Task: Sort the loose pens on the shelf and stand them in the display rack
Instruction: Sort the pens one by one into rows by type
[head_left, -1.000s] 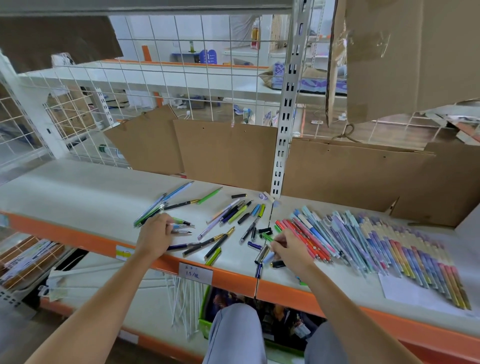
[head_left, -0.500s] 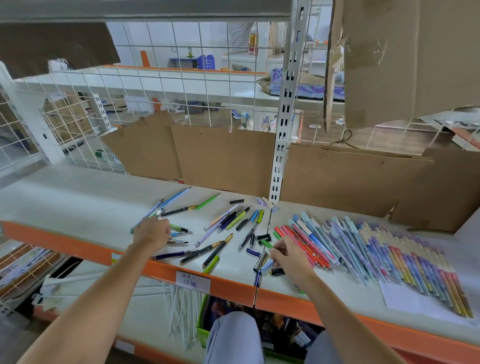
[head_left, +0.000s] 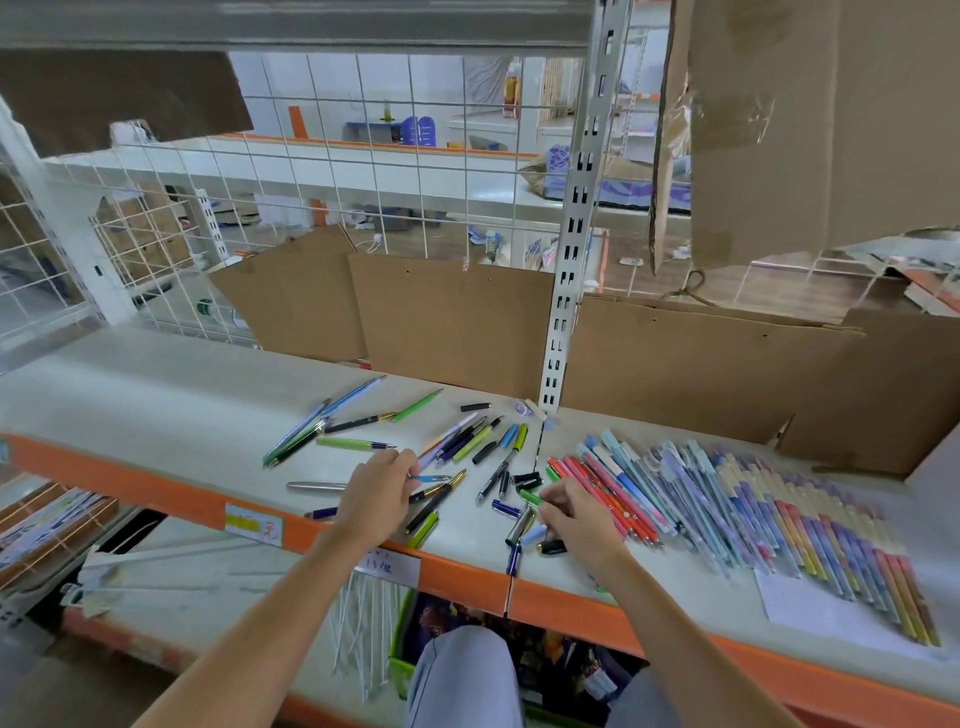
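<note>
— Left hand (head_left: 375, 499), what is it doing?
— Knuckles up over the scattered pens, fingers curled down. A blue pen (head_left: 430, 478) pokes out from under the fingertips, and it looks pinched there, though the grip itself is hidden by the back of the hand.
— And the right hand (head_left: 576, 519)?
— Fingers bent, pinching a short green pen (head_left: 531, 497) at its near end, just at the edge of the sorted row.
— What lies around them?
— Between the two hands, a black and gold pen (head_left: 439, 491), a lime pen (head_left: 423, 530) near the shelf lip, and small dark caps (head_left: 527, 479). Left of the left hand, a silver pen (head_left: 317, 487) lies flat. Further back there is a light green pen (head_left: 353, 444), a fan of blue and green pens (head_left: 311, 428), and a mixed cluster of loose pens (head_left: 478, 439) beside the upright post (head_left: 569, 291).
— The sorted ones?
— A long row of pens (head_left: 727, 499) lying side by side on the shelf (head_left: 156, 395), red nearest the right hand, then blue, purple, and yellow toward the far right, partly over a white sheet (head_left: 795, 597).
— Any display rack?
— I cannot tell; only cardboard panels (head_left: 452, 322) stand against the wire grid (head_left: 332, 171) behind.
</note>
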